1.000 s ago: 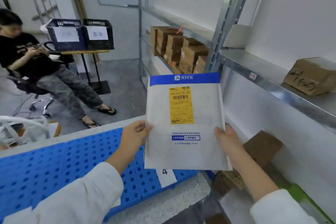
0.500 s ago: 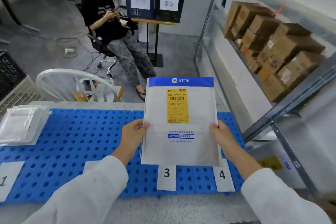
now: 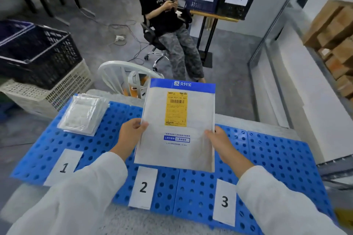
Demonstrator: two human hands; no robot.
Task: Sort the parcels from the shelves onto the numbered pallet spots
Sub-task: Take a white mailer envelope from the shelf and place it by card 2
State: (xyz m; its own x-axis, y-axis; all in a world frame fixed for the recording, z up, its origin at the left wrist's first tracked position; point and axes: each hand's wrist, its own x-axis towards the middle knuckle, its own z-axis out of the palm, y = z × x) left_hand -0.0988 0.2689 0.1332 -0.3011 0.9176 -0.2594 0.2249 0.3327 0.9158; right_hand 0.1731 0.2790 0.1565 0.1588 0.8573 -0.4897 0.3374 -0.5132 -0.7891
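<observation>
Along the near edge of the pallet (image 3: 277, 158) lay tag 2 (image 3: 143, 187) and tag 3 (image 3: 224, 201). Just beyond tag 2, the left hand (image 3: 131, 133) and right hand (image 3: 219, 141) each pinched a side edge of the mailer (image 3: 177, 154), held above the pallet, its long axis running near to far.

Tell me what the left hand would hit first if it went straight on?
The left hand grips the mailer envelope by its edge, so that comes first. Past it, probably the white chair beyond the blue pallet, though depth is unclear.
</observation>
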